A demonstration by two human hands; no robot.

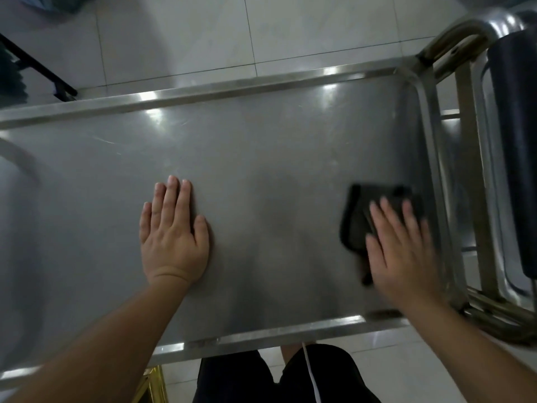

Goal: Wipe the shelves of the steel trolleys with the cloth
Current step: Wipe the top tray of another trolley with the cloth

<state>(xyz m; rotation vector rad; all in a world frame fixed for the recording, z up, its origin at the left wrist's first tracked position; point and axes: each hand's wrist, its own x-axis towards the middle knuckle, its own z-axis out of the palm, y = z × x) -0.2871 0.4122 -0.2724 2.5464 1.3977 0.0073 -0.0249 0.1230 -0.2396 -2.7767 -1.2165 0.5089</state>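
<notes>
The top shelf of a steel trolley (261, 146) fills the view, with a raised rim all round. My left hand (174, 231) lies flat on the shelf near its middle, fingers together, holding nothing. My right hand (404, 251) presses flat on a dark cloth (357, 222) near the shelf's right end, close to the rim. The cloth sticks out to the left of and beyond my fingers. Both the right hand and the cloth are motion-blurred.
The trolley's tubular handle (465, 33) rises at the right end, and a dark cylindrical object (517, 141) stands just beyond it. White floor tiles (232, 39) lie past the far rim. A black bar (37, 68) crosses the upper left. My dark-clothed legs (261, 376) are below the near rim.
</notes>
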